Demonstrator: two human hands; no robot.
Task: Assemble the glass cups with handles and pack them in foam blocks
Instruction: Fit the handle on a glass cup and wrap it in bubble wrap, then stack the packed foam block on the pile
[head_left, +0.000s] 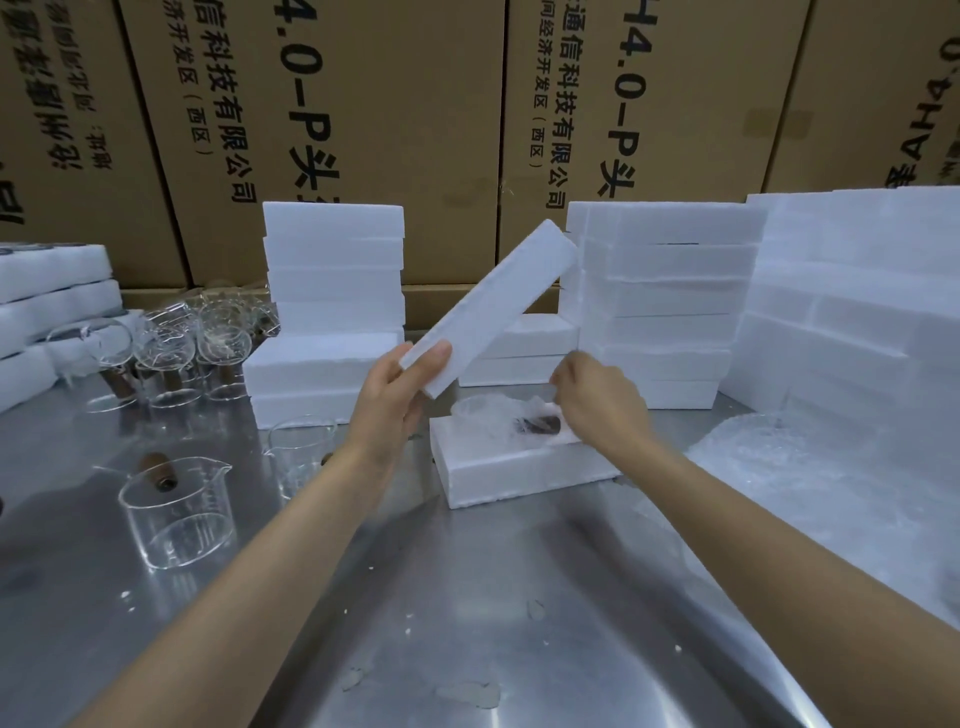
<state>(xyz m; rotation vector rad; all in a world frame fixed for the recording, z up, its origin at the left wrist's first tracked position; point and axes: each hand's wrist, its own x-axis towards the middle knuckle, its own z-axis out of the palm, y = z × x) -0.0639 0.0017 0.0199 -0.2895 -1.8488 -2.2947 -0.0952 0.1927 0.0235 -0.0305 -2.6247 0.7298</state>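
The left hand is gripping the near end of a white foam lid, thumb on top and fingers curled underneath, and is holding it tilted in the air so that its far end is pointing toward 1 o'clock. Just below it, a foam base block is lying flat on the steel table at the centre, and a glass cup with a brown handle is sitting in its recess, wrapped in thin clear film. The right hand is hovering over the 3 o'clock end of that block with fingers curled down at the film; whether it is pinching anything I cannot tell. At 9 o'clock, two bare glass cups with spouts are standing on the table, and beyond them at 10 o'clock a cluster of handled cups is standing close together. Stacks of foam blocks are rising at 12 o'clock, with more stacked at 2 o'clock, all standing in front of a wall of printed cardboard cartons.
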